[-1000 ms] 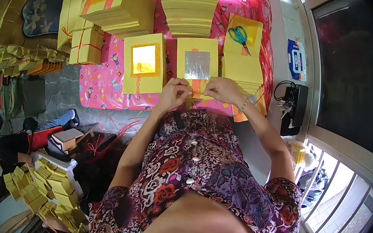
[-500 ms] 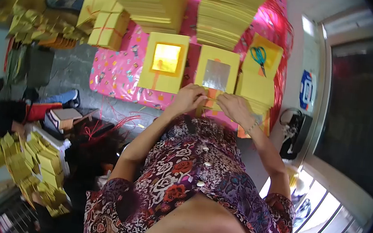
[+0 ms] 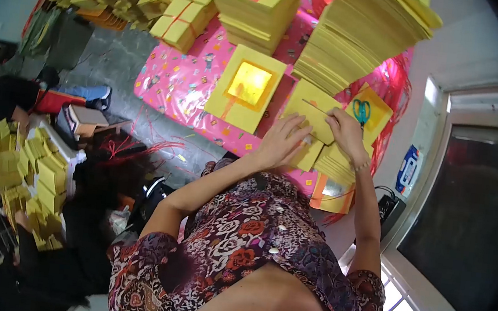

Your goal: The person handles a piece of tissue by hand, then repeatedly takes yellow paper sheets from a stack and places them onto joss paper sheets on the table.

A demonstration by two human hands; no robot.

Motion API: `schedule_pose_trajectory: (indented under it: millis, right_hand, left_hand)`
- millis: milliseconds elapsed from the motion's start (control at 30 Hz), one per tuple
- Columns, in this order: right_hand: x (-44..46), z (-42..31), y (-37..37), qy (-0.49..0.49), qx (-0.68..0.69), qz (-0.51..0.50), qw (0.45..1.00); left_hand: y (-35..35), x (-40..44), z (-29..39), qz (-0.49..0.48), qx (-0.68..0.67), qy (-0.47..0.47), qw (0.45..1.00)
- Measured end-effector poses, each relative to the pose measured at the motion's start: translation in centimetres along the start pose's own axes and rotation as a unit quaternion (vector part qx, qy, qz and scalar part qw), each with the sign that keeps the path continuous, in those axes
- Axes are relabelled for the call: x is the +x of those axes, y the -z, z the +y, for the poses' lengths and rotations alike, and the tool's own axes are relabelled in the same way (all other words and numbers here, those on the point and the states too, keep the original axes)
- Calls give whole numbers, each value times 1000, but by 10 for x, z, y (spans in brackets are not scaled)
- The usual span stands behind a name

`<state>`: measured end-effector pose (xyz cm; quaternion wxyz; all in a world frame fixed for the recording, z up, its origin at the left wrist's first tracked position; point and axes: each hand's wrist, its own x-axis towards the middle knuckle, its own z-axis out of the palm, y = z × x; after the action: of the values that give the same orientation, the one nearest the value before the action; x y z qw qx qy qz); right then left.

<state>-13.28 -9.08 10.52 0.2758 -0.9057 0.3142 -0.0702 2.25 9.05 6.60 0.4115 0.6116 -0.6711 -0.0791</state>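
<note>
On the pink-covered table my left hand (image 3: 284, 140) lies with fingers stretched out over a pile of yellow paper (image 3: 305, 157). At its upper right, my right hand (image 3: 347, 135) pinches the right edge of a yellow paper sheet (image 3: 315, 117) that is lifted or folded across the pile. What lies under the sheet is hidden. Left of my hands is another yellow stack (image 3: 218, 101) topped with a shiny gold square (image 3: 250, 83). Teal-handled scissors (image 3: 361, 110) lie just above my right hand on yellow paper.
Tall yellow paper stacks (image 3: 341, 49) stand at the back, with red-tied bundles (image 3: 181, 24) at their left. Small yellow paper piles (image 3: 337, 165) sit near my right wrist. Red string (image 3: 145, 147) lies on the floor. At lower left, a person is beside more folded yellow paper (image 3: 53, 173).
The view has turned and shifted. My hands have gone from the orange band at the pile's front edge to the yellow sheet, which now covers the silver square; my left fingers have spread.
</note>
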Motion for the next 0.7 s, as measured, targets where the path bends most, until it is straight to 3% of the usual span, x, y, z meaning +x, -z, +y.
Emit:
schedule_pose_trajectory:
  millis: [100, 233, 333, 433, 567, 700]
  right_hand:
    - [14, 27, -10, -3, 40, 15, 999]
    - [29, 47, -20, -10, 38, 20, 999]
    - [37, 53, -26, -45, 57, 26, 997]
    - [45, 53, -26, -70, -4, -2, 998]
    - [46, 55, -40, -72, -89, 42, 993]
    - [46, 38, -34, -79, -72, 45, 993]
  left_hand:
    - [-11, 7, -1, -87, 17, 3, 996]
    - [-22, 23, -1, -135, 25, -1, 990]
    - [-34, 27, -7, -153, 43, -9, 987]
    - [-44, 29, -19, -174, 74, -12, 982]
    - [-50, 30, -28, -192, 74, -19, 978]
    - [-50, 30, -24, -196, 75, -16, 978]
